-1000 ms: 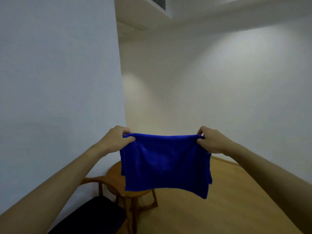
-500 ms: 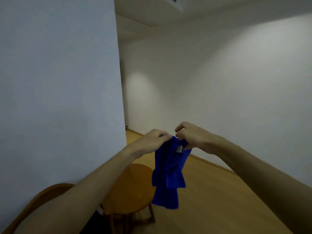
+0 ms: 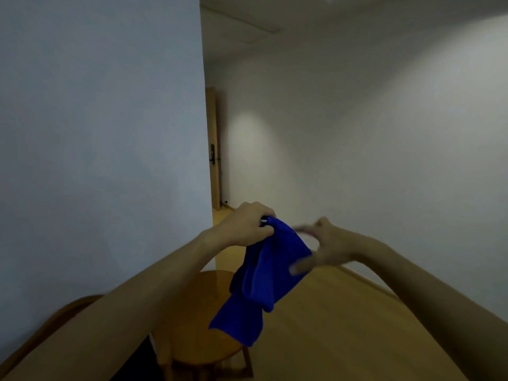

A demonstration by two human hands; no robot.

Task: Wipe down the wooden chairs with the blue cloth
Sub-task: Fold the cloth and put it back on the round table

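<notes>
Two hands up in front. Left hand (image 3: 248,226) curled tight round the top of the blue cloth (image 3: 264,276) — cloth hanging down in folds over a round wooden stool (image 3: 198,320). Right hand (image 3: 327,244) blurry, fingers spread, just beside the cloth; touching or not, cannot tell. Curved wooden chair (image 3: 55,323) back low on the left — by the white wall (image 3: 96,133).

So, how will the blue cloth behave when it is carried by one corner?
Probably floppy: the blue cloth hangs in soft folds from the left hand. It seems light, since one pinch holds it up. Likely it will swing and bunch, so the blurred right hand may need to steady it.
</notes>
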